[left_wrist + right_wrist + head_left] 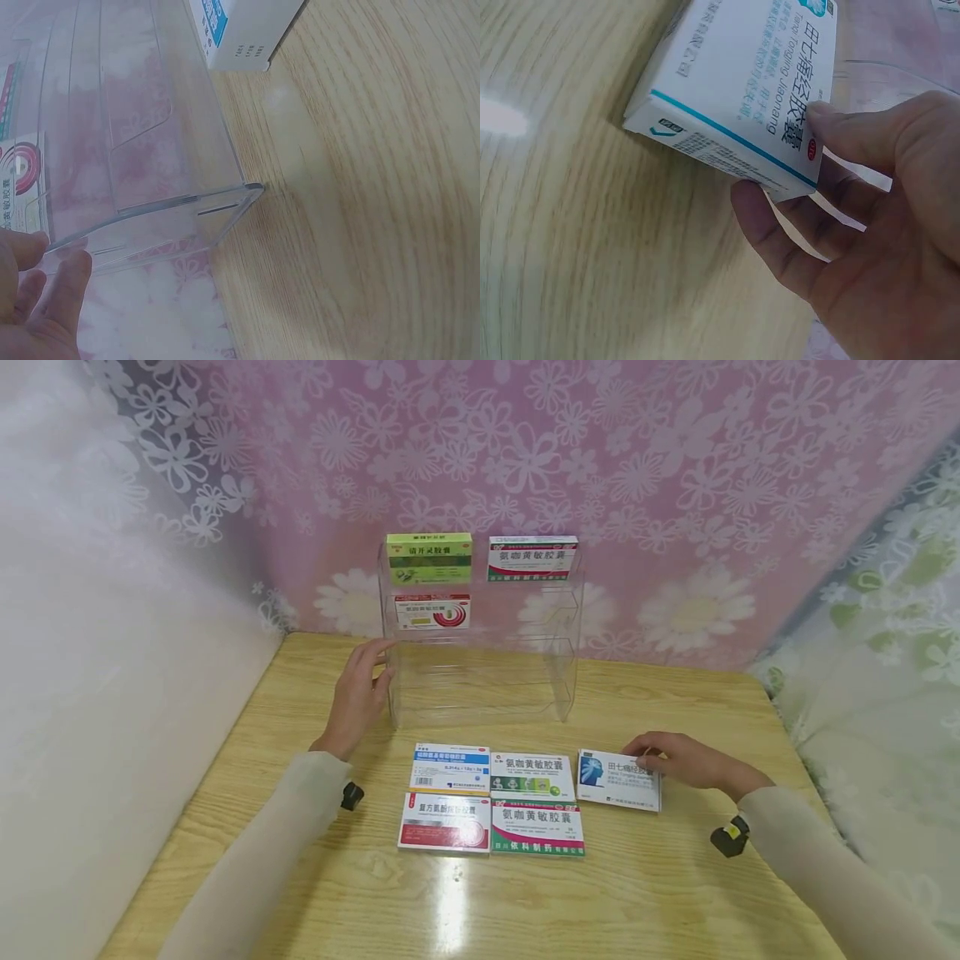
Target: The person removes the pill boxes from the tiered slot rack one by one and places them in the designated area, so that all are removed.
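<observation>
A clear plastic tiered display rack (480,706) stands at the back of the table. My left hand (362,693) is at its left side, with thumb (27,247) and fingers pinching the side panel's edge. To the right of the front boxes, my right hand (686,760) grips a white medicine box (617,781) with a blue head picture by its right corner. In the right wrist view the thumb presses on the printed face, and other fingers lie along the end and under the box (735,97), whose near end is tilted off the wood.
The rack holds a green box (429,560) and a white, red and green box (532,560) on top, with a red-white box (432,612) below. Before it lie a blue-white box (450,768), a white-green box (531,775), a red-banded box (444,822) and a red-green box (537,828).
</observation>
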`<state>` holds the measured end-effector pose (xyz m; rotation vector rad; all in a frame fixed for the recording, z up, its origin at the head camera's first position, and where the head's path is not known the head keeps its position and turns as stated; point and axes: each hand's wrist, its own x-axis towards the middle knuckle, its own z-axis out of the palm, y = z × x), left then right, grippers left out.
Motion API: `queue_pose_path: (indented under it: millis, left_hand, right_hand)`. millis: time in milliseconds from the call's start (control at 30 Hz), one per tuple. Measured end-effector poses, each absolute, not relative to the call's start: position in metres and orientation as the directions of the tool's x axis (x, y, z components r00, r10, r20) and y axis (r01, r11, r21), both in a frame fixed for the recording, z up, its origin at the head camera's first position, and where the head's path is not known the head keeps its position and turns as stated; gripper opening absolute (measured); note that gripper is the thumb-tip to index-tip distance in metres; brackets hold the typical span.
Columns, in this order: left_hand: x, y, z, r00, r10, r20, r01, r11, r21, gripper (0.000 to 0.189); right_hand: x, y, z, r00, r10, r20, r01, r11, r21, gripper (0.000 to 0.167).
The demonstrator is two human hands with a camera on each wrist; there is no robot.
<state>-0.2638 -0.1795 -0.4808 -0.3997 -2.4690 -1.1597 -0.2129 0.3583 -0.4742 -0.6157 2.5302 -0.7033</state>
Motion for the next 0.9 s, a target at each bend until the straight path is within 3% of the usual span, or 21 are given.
queue_pose_path:
  millis: [600, 900]
  left_hand:
    - [-0.264, -0.179, -0.481, -0.889, 0.087, 0.449, 0.397, 0.632, 0.666, 0.049]
    - [-0.264, -0.180, -0.482, -0.886, 0.092, 0.454, 0.405, 0.630, 0.663, 0.049]
  right_hand:
    - [-0.218, 0.346, -0.487, -0.840, -0.490, -0.234, -0.298, 0.776, -0.556, 0.027]
    - [-0.253, 0.331, -0.432, -0.896, -0.441, -0.045, -0.361, 0.786, -0.502, 0.037]
